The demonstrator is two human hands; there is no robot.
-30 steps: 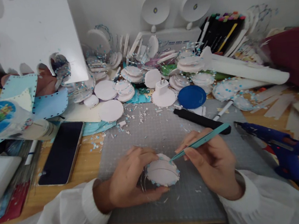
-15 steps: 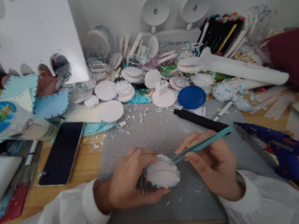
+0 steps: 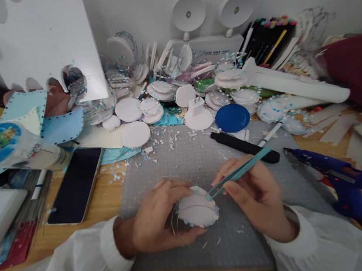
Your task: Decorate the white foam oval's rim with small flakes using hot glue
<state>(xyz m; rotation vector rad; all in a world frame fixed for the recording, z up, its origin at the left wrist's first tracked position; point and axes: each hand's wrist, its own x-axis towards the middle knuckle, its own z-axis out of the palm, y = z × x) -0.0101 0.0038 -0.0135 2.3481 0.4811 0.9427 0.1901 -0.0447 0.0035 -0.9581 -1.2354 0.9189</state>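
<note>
Several blue bits (image 3: 191, 225) edge a disc (image 3: 195, 212) the left hand (image 3: 159, 215) grips, the right hand (image 3: 260, 200) pinching tweezers (image 3: 246, 168) at its rim, seemingly setting one, with steadiness needed next.

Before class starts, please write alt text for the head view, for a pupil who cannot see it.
A person's left hand holds a white disc edged with blue pieces, while the right hand holds teal tweezers at its rim, above a grey mat. More white discs lie behind; a phone lies left, a glue gun right.
</note>
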